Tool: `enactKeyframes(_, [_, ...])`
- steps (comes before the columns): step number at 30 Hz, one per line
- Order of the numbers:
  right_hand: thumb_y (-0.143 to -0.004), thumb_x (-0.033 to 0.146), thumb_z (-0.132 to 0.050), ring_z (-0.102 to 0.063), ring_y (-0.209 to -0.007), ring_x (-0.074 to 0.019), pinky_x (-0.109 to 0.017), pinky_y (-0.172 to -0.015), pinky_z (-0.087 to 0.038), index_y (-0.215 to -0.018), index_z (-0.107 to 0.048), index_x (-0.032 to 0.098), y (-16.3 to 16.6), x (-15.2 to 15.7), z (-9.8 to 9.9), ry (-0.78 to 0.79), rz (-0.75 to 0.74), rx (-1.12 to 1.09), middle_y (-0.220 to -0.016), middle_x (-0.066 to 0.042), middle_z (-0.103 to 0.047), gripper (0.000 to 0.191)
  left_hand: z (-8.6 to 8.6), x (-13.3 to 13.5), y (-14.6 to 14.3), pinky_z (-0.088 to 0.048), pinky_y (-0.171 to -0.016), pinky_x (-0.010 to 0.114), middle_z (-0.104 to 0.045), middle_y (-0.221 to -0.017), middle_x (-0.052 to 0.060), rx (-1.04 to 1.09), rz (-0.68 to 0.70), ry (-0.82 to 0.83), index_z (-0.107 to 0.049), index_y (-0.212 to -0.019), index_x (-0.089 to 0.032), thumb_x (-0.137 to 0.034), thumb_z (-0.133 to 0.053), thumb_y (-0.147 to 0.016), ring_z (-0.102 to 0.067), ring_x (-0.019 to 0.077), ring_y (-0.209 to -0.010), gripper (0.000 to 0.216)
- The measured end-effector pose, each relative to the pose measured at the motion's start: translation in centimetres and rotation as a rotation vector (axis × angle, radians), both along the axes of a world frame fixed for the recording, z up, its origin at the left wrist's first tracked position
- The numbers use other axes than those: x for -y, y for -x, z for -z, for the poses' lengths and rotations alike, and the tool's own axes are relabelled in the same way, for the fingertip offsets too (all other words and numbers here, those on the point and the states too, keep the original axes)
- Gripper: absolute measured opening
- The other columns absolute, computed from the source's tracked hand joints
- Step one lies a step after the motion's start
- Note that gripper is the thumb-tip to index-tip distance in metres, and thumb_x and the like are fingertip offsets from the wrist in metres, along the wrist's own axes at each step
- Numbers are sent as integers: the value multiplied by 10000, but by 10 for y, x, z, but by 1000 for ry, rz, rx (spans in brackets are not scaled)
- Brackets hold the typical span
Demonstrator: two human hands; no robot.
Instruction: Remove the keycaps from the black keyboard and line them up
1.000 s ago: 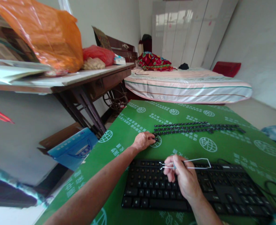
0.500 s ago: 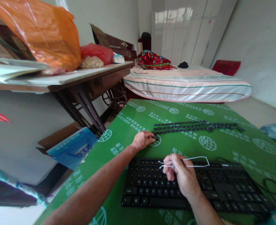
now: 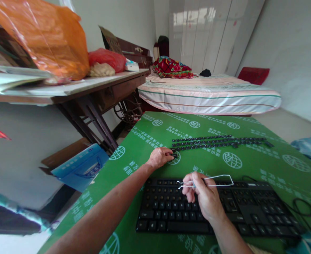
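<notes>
My left hand [image 3: 159, 157] reaches over the green tabletop, its fingertips pinched on a small black keycap [image 3: 175, 155] at the left end of the keycap rows. Several black keycaps [image 3: 203, 144] lie there in long, nearly parallel lines. In my right hand [image 3: 201, 188] is a wire keycap puller [image 3: 223, 177], its hooked ends pointing left. That hand hovers above the black keyboard [image 3: 188, 226]. The keyboard's upper rows show bare switch posts, while keycaps sit on the lower letter rows and the space bar row. My right hand hides part of its middle.
The green table [image 3: 134, 151] has printed globe marks. A black cable [image 3: 307, 208] curls at the keyboard's right. To the left stands a sewing-machine table [image 3: 73, 88] carrying an orange plastic bag [image 3: 62, 42]. Beyond the far edge is a bed [image 3: 211, 93].
Both hands keep nearly the same positions and hold. The whole view shifts very slightly to the left.
</notes>
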State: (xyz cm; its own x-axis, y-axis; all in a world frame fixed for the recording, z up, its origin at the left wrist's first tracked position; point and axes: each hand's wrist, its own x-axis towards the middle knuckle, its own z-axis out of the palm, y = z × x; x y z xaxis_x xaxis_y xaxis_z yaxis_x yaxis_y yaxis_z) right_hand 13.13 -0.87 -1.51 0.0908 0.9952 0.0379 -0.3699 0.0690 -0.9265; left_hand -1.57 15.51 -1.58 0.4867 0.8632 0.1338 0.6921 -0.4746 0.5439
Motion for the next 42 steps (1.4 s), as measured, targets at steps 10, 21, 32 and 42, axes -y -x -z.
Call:
enactKeyframes(10, [-849, 478, -501, -470, -369, -60, -165, -355, -329, -762, -620, 124, -1, 2, 0, -11, -2, 12, -541, -18, -606, 384, 1, 2, 0, -423, -558, 192, -649, -668, -23, 14, -1, 6, -703, -894, -186, -259, -668, -671, -560, 109, -578, 238])
enactKeyframes(21, [-849, 478, -502, -466, -363, -57, -161, -352, -329, -749, -611, 126, -1, 1, 0, -9, -11, 46, -536, -20, -603, 382, 2, -1, -1, -403, -541, 190, -629, -625, -40, 15, 12, 1, -710, -797, -205, -227, -656, -664, -551, 111, -577, 145])
enactKeyframes(32, [-858, 473, -490, -467, -368, -54, -157, -353, -325, -746, -613, 120, -1, 1, -2, -20, -30, 57, -540, -19, -597, 390, 0, -1, 2, -411, -545, 200, -626, -631, -27, 45, 47, 17, -705, -777, -177, -217, -652, -666, -556, 115, -576, 129])
enactKeyframes(42, [-852, 481, -492, -465, -357, -55, -156, -346, -322, -733, -607, 120, -2, 0, -2, -12, -24, 58, -525, -15, -592, 397, -1, -1, 2, -419, -552, 198, -625, -623, -32, 67, 43, 17, -708, -772, -184, -203, -655, -657, -558, 115, -575, 128])
